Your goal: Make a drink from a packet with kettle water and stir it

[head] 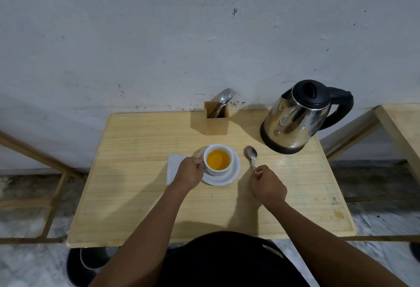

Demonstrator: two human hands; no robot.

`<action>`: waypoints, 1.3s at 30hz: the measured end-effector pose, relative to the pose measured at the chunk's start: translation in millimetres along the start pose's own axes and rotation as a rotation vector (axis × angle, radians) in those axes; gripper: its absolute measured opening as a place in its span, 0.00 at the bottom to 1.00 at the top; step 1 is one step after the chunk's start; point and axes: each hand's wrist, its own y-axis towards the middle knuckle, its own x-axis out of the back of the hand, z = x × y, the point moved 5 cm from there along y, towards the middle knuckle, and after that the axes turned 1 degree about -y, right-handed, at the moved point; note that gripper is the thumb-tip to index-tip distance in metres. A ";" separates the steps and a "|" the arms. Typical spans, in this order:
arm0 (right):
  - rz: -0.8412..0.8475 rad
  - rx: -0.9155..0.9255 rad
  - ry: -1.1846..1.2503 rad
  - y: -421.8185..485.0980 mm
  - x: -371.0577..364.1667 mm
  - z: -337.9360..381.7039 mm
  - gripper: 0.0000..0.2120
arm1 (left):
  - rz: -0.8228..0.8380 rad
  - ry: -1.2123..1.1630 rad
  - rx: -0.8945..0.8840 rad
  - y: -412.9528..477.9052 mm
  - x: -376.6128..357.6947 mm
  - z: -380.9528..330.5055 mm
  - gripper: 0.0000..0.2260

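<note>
- The right hand (268,184) is pinched on the handle end of a spoon (252,157), whose bowl lies on the desk (136,195) just right of the saucer. The spoon is stiff, light metal; a grip near the handle's end gives reach into the cup, though a wet handle could slip.
- The left hand (189,174) is closed on the handle of the cup (218,160), steadying it. The cup stands upright on a white saucer (229,178) near the middle of the desk.
- The cup holds an amber-yellow drink, filled to well below the rim. Judging by this, the water and packet contents are already in, and stirring is either due or just finished; I cannot tell which.
- The cup is probably ceramic: fragile, hot-walled, and free to slide on the saucer. The handle is the safest hold.
- A white napkin (173,166) lies flat just left of the saucer, partly under the left hand.
- Further back stands a wooden box (217,123) with cutlery.
- The steel kettle (300,116) sits at the far right, lid shut, apart from the cup.
</note>
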 end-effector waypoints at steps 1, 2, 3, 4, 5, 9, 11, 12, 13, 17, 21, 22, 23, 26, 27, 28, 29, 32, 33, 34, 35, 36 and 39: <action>0.000 0.011 -0.005 0.1 -0.2 0.5 0.09 | -0.001 0.007 -0.001 -0.1 0.1 -0.1 0.13; 0.002 0.018 -0.011 0.5 -0.6 0.7 0.09 | -0.003 0.011 -0.002 -0.2 0.2 -0.1 0.13; 0.006 0.022 -0.016 1.1 -1.0 0.9 0.08 | -0.004 0.012 -0.003 0.0 0.2 -0.2 0.13; 0.011 0.024 -0.023 1.8 -1.2 1.1 0.08 | -0.005 0.010 -0.002 0.0 0.2 -0.3 0.13; 0.017 0.026 -0.031 2.6 -1.7 1.6 0.08 | -0.005 0.007 -0.001 -0.2 0.2 -0.5 0.13; 0.019 0.033 -0.052 2.9 -2.3 2.1 0.08 | -0.007 0.005 -0.005 -0.4 -0.2 1.0 0.13; 0.024 0.036 -0.056 2.6 -3.4 0.8 0.08 | -0.014 -0.010 -0.012 -1.1 -0.5 1.6 0.14; 0.025 0.035 -0.054 2.1 -3.7 0.1 0.09 | -0.018 -0.013 -0.016 -2.0 -0.6 1.3 0.14; 0.023 0.030 -0.046 1.9 -4.5 -0.4 0.09 | -0.023 -0.017 -0.024 -1.9 -1.5 2.1 0.14; 0.017 0.024 -0.014 0.8 -5.8 -0.6 0.09 | -0.041 -0.047 -0.033 -3.2 -2.7 1.8 0.15; 0.025 0.036 0.004 0.8 -5.3 -1.1 0.09 | -0.048 -0.123 -0.034 -4.3 -3.4 3.2 0.15; 0.037 0.035 0.005 0.8 -5.6 -1.6 0.09 | -0.049 -0.134 -0.027 -5.4 -2.8 2.7 0.15; 0.052 0.036 0.010 1.4 -6.8 -2.5 0.09 | -0.052 -0.141 -0.026 -4.6 -3.2 4.4 0.15; 0.101 0.034 0.027 2.5 -9.4 -4.8 0.10 | -0.050 -0.144 -0.014 -4.3 -2.2 6.3 0.15; 0.114 0.035 0.030 3.0 -10.2 -5.4 0.10 | -0.053 -0.148 -0.018 -3.4 -2.7 7.4 0.15; 0.125 0.034 0.029 2.5 -9.7 -5.8 0.11 | -0.051 -0.146 -0.015 -4.4 -2.0 7.1 0.15; 0.132 0.037 0.029 2.6 -9.6 -6.5 0.11 | -0.055 -0.154 -0.023 -3.5 -2.7 8.1 0.15; 0.156 0.047 0.035 1.1 -5.4 -5.2 0.11 | -0.054 -0.173 -0.018 -4.6 -1.1 6.1 0.14; 0.161 0.058 0.035 1.6 -5.3 -5.1 0.11 | -0.054 -0.190 -0.010 -3.4 -1.4 7.3 0.14; 0.165 0.058 0.029 -0.6 -3.0 -4.8 0.11 | -0.046 -0.199 0.011 -4.5 -1.0 7.7 0.14; 0.159 0.069 0.026 -0.6 -1.1 -4.5 0.11 | -0.043 -0.202 0.018 -3.5 -1.1 9.0 0.14; 0.151 0.078 0.019 -2.1 2.7 -2.0 0.12 | -0.036 -0.194 0.020 -5.1 -0.1 7.3 0.14; 0.088 0.149 0.051 0.5 13.5 8.4 0.16 | -0.043 -0.134 0.014 -2.2 5.4 0.5 0.14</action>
